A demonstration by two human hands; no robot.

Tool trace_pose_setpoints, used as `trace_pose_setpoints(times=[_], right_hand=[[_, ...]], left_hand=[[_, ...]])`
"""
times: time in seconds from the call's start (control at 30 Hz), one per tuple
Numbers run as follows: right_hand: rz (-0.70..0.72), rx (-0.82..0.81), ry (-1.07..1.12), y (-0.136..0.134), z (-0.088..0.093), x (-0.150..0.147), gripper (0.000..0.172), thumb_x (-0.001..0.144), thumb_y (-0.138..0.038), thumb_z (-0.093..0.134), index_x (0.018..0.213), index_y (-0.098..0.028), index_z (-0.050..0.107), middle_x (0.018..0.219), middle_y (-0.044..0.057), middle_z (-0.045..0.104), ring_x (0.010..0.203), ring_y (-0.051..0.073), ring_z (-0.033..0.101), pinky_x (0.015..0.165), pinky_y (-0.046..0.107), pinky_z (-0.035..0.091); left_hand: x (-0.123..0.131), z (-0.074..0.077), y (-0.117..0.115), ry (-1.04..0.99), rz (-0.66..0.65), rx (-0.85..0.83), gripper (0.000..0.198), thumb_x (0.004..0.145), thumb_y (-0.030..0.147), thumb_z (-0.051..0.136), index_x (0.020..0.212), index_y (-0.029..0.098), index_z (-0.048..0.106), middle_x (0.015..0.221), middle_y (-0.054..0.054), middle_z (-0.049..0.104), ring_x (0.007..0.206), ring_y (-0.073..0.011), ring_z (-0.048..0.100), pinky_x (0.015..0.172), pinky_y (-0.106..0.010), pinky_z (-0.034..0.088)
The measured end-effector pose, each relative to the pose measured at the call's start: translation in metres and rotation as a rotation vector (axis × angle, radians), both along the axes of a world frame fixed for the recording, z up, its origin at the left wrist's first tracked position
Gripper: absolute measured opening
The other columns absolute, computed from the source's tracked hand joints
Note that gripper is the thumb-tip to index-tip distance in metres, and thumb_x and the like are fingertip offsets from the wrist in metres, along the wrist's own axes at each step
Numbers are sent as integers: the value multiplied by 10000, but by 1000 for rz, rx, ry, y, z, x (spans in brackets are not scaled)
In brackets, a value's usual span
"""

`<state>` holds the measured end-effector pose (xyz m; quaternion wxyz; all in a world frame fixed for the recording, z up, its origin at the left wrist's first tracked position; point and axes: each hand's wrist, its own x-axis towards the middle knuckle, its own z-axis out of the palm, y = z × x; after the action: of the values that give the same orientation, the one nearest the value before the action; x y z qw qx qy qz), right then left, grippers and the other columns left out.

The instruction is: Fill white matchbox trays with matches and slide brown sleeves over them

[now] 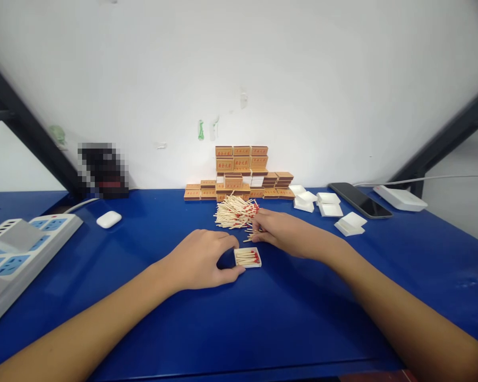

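Observation:
My left hand (207,259) grips the left end of a small white matchbox tray (259,264) between thumb and fingers. In that tray lies a layer of matches (246,258), their red heads toward the right. Just behind it, my right hand (276,229) pinches several matches (248,236) that stick out leftward from its fingertips. A large loose heap of matches (233,211) lies beyond the tray, close to the right fingers, with many red heads on its right side.
Stacked matchboxes (242,163) stand against the white wall. Right of them are several empty white trays (330,209), a phone (358,199) and a white device (400,198). On the left are a white earbud case (109,219) and a power strip (69,227). Everything rests on a blue table (239,329).

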<state>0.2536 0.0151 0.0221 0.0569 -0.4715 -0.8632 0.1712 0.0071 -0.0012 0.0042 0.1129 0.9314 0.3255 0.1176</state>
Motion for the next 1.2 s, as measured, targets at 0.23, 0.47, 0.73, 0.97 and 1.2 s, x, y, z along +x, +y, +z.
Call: trace_pose_setpoints(times=[0.23, 0.47, 0.73, 0.97, 1.2], right_hand=[[-32, -23, -7, 2, 3, 1, 137, 1003, -273, 620, 903, -198, 566, 963, 59, 651, 828, 192, 563, 713, 307, 395], [-42, -16, 9, 2, 4, 8, 169, 991, -320, 622, 870, -211, 576, 953, 66, 660, 827, 208, 578, 708, 317, 395], [-57, -20, 183, -1, 12, 13, 230, 1014, -402, 578, 880, -215, 594, 848, 16, 616, 743, 171, 522, 663, 304, 374], [58, -115, 279, -18, 6, -14, 210, 1027, -387, 593, 904, -219, 622, 783, -17, 574, 694, 147, 477, 619, 285, 352], [85, -73, 185, -19, 0, -14, 128, 1006, -298, 641, 928, -198, 633, 952, 31, 674, 808, 163, 558, 696, 289, 390]], left_hand=[[-1, 1, 1, 0, 21, -12, 301, 912, 460, 680, 1068, 208, 732, 845, -6, 727, 704, -177, 652, 631, -304, 422], [-1, 2, 3, -23, 33, -15, 312, 906, 465, 690, 1088, 216, 737, 800, 0, 704, 681, -172, 637, 616, -299, 401], [-1, -1, 2, -54, 63, -19, 325, 900, 473, 702, 1101, 220, 740, 695, 24, 620, 598, -151, 570, 588, -288, 369], [1, 0, 4, -72, 47, -19, 257, 897, 452, 707, 869, 198, 675, 664, 31, 584, 578, -137, 531, 561, -283, 331], [1, 1, 4, -86, 53, -30, 231, 896, 434, 710, 965, 214, 726, 666, 39, 577, 575, -134, 520, 563, -283, 323]])
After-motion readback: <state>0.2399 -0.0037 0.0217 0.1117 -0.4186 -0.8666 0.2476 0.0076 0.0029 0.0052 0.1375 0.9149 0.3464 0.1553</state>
